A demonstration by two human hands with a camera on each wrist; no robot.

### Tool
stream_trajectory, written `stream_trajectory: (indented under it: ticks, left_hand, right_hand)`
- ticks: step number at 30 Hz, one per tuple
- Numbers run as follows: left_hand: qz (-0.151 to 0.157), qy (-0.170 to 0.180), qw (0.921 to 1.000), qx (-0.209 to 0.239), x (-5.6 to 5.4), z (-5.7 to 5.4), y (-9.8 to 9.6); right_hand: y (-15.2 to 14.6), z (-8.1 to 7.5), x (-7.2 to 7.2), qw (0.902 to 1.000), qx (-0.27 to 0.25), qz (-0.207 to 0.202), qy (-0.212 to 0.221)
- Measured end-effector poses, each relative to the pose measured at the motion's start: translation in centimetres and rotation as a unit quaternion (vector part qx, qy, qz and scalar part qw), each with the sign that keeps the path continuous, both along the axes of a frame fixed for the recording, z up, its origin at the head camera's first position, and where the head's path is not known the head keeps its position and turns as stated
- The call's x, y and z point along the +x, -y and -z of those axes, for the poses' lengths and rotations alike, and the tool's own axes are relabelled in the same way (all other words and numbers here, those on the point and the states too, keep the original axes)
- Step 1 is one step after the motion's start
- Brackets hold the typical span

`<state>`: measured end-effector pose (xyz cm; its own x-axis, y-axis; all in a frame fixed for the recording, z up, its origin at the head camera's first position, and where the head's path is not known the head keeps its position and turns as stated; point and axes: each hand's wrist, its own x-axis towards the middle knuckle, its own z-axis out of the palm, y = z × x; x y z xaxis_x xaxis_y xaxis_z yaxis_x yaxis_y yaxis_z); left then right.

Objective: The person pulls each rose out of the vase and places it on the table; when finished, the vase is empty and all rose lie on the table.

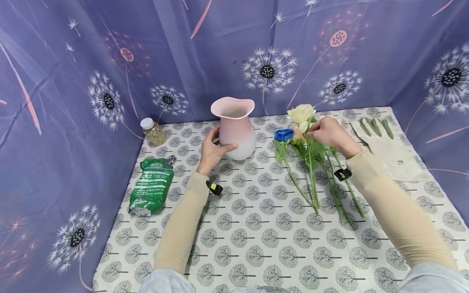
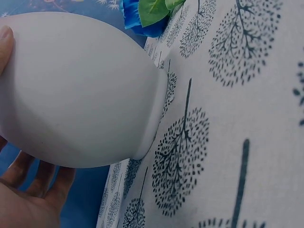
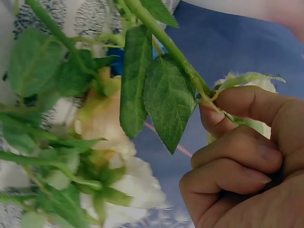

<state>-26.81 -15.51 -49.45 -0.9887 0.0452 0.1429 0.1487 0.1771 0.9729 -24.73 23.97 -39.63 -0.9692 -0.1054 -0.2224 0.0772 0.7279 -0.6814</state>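
Observation:
A pink-to-white vase (image 1: 237, 132) with a wavy rim stands upright on the table. My left hand (image 1: 211, 152) holds its left side, thumb across the front; in the left wrist view, the vase's pale lower body (image 2: 80, 90) hides part of the fingers. To the right, my right hand (image 1: 329, 133) pinches the stem of a white rose (image 1: 301, 113) just below the bloom. Thumb and forefinger meet on this green stem (image 3: 166, 45) in the right wrist view. A blue rose (image 1: 283, 134) and a peach rose (image 1: 298, 135) lie beside it, with several leafy stems.
A white-capped jar (image 1: 155, 134) stands at the back left, and a green printed bag (image 1: 153, 185) lies in front of it. White gloves with green fingertips (image 1: 395, 156) lie at the right edge. A patterned cloth (image 1: 256, 244) covers the table; purple curtains (image 1: 220, 49) hang around it.

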Motion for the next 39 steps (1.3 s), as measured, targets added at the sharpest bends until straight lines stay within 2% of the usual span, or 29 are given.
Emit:
stream_trajectory:
  ticks: [11,20,31,39]
  left_hand:
    - [-0.003,0.003,1.0000,-0.002,0.5,-0.2,-0.2]
    - [-0.006,-0.005,0.9999,-0.007,0.7,-0.1,-0.1]
    - [-0.002,-0.003,1.0000,-0.008,0.9,-0.4,0.1]
    - [0.018,-0.001,0.9992,-0.035,1.0,-1.2,0.3]
  right_hand:
    - [-0.6,3.1,-0.2,0.9990,0.027,-0.009,0.034]
    - [-0.7,4.5,-0.4,0.9980,0.018,-0.009,0.060]
    - [-0.6,5.4,-0.1,0.9970,0.016,-0.003,0.075]
    - [-1.0,4.8,0.8,0.9966,0.009,0.021,0.080]
